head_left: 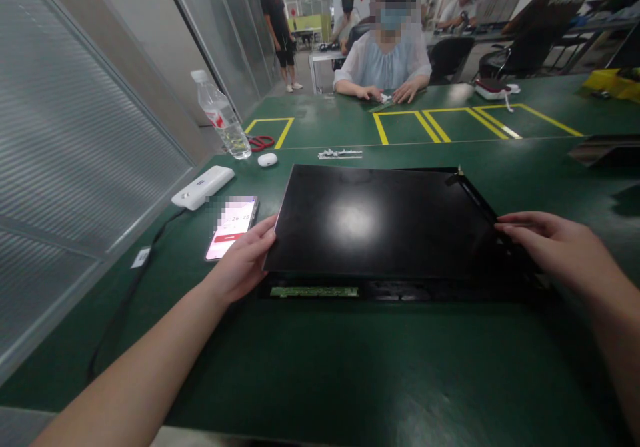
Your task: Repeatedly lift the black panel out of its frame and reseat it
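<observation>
Screen panel [400, 227] on table [350, 367]; phone [231, 228] left of panel, bottle [223, 120] behind phone

2 hands [247, 260] [557, 233] well apart, fingers [520, 221] pointing inward, forearms [150, 353] bare.

Phone screen [234, 227]: "26", other digits unclear | brown shirt back [561, 8]: "PUMP…", ending blurred

The left forearm [145, 370] is bare along its visible length, slim at the wrist and broader toward the near left. The left grip [244, 257] is a bare hand. The right grip [557, 237] has slender fingers; the right forearm [619, 317], likewise bare, looks shadowed at its near end.
</observation>
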{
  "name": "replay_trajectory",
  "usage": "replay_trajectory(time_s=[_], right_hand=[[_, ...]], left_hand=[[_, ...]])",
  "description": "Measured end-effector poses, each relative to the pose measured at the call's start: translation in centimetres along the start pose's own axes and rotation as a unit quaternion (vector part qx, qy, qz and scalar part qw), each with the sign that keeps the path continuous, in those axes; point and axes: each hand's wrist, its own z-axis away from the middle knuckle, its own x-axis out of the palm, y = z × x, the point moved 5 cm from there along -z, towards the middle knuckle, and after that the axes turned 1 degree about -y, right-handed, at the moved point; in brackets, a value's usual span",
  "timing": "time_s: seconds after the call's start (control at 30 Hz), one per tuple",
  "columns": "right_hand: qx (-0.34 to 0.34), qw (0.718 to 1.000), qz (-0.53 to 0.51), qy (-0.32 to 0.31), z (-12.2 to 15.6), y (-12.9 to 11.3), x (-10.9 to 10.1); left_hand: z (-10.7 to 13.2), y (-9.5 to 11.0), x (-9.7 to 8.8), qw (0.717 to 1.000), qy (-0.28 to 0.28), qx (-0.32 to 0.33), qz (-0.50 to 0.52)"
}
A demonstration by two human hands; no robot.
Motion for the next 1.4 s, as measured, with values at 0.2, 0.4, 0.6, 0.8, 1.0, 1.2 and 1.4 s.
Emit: replay_trajectory(time_s=[0.2, 0.4, 0.6, 0.8, 1.0, 1.2, 1.4], right_hand=[[-0.011, 0.997, -0.073, -0.004, 0.0, 0.5, 0.3], [-0.027, 0.998, -0.059, 0.009, 0.3, 0.1, 0.2], [-0.061, 0.998, -0.035, -0.002, -1.1, 1.4, 0.6], [-0.051, 0.998, -0.028, -0.009, -1.1, 1.5, 0.6], [-0.041, 0.999, -0.033, 0.000, -0.6, 1.0, 0.4], [-0.029, 0.999, -0.015, 0.007, -0.4, 0.7, 0.1], [-0.038, 0.998, -0.046, 0.003, -0.7, 0.7, 0.2]], left_hand=[[0.1, 0.1, 0.2, 1.000, 0.002, -0.002, -0.013], [0.3, 0.1, 0.4, 1.000, -0.003, -0.002, -0.018], [0.3, 0.0, 0.3, 1.000, 0.013, 0.000, -0.011], [0.2, -0.1, 0.1, 1.000, 0.024, 0.002, -0.008], [0.4, 0.3, 0.8, 0.999, 0.016, 0.029, -0.043], [0.3, 1.5, -0.7, 0.961, 0.053, 0.171, -0.212], [-0.3, 0.9, -1.6, 0.930, 0.043, 0.165, -0.325]])
